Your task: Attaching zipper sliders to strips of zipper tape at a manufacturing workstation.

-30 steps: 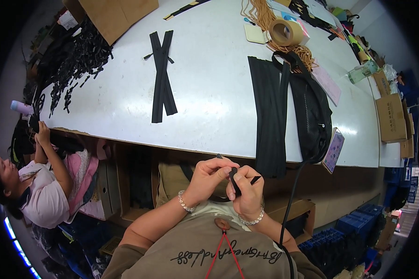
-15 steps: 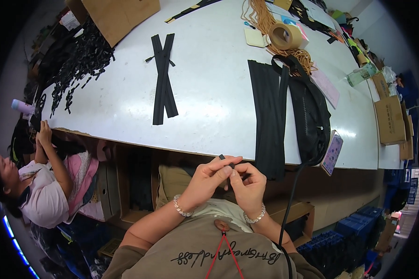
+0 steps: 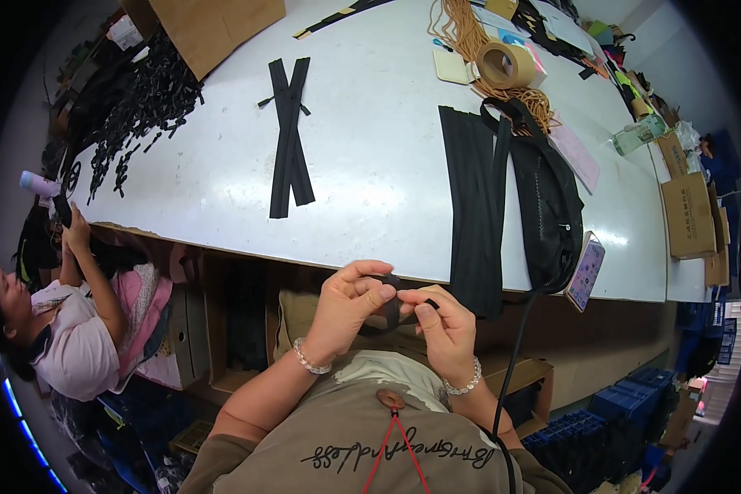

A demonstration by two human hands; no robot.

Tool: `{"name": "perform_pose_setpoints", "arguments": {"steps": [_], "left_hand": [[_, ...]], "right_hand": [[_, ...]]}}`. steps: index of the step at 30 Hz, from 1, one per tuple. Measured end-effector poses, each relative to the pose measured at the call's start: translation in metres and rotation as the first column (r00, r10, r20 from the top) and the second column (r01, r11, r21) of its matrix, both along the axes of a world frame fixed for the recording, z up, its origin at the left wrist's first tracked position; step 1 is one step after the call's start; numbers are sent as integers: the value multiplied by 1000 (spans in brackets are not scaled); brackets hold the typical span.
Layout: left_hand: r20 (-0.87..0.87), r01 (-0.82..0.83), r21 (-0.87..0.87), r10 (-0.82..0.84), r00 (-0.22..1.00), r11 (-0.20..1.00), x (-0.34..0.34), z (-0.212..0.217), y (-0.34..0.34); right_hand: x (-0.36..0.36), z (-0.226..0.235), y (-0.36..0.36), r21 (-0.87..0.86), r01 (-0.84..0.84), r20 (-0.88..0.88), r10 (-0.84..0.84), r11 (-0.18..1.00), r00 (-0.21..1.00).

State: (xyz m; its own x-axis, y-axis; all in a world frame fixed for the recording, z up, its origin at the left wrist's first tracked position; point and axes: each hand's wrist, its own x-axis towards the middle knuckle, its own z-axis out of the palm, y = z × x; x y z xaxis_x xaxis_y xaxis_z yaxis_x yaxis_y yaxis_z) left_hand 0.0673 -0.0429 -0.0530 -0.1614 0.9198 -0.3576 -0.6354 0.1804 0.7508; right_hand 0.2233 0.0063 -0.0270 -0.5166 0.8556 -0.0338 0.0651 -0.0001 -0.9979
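Observation:
At the table's near edge, my left hand (image 3: 361, 292) is closed on a black zipper strip (image 3: 393, 313), which hangs in a loop below the fingers. My right hand (image 3: 446, 325) pinches a small black piece (image 3: 431, 304), possibly a zipper slider; its exact shape is too small to tell. Both hands' fingertips nearly meet in front of my chest. Beyond them, two black zippers (image 3: 288, 136) lie crossed on the white table (image 3: 370, 165), with small pulls sticking out at their sides. To the right, a stack of long black zipper strips (image 3: 475, 206) overhangs the edge.
A black bag (image 3: 549, 210) and a phone (image 3: 584, 272) lie right of the stack. Tape roll (image 3: 505, 66) and tan cords (image 3: 461, 29) sit farther back. Many small black pulls (image 3: 140, 107) are heaped at far left, beside a cardboard box (image 3: 214, 33). A co-worker (image 3: 82, 329) sits at left.
My hands have shifted slightly apart, the left one up and left. More of the black strip now shows between them, and the small piece shows at my right fingertips.

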Motion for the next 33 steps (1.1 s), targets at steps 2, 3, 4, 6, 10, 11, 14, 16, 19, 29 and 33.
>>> {"name": "perform_pose_setpoints", "arguments": {"steps": [2,3,4,6,10,11,14,16,19,29,33], "left_hand": [[-65,-33,18,34,997,999,3,-1,0],[-130,-64,37,68,989,997,4,-2,0],[-129,-63,38,67,989,997,5,-3,-1],[-273,-11,79,32,961,997,6,-5,-2],[-256,31,57,-15,967,998,8,1,-3],[-257,22,81,0,966,996,9,1,-3],[-259,9,119,23,966,993,11,-1,-3],[-258,6,133,29,966,991,13,-4,-3],[-228,-17,130,46,973,991,14,-5,-2],[-257,-2,83,24,966,997,12,3,1],[-247,38,71,-20,969,997,7,2,1]], "right_hand": [[0,-1,0,-1,4,-26,-4,1000,1000],[0,-2,0,-3,8,-53,-8,1000,999],[-2,-3,-1,-2,9,-52,-9,1000,999],[-7,-5,-3,-155,107,-217,-139,982,966],[-5,-6,0,-74,121,-80,-127,990,989],[-5,-8,0,-59,130,-75,-134,990,988],[-6,-14,-1,-35,144,-90,-147,989,985],[-7,-15,-1,-25,151,-108,-153,988,982],[-8,-13,-2,-117,151,-129,-166,982,978],[-2,-26,1,-416,13,-220,-114,909,969],[-1,-25,2,-466,16,-254,-151,885,955]]}}
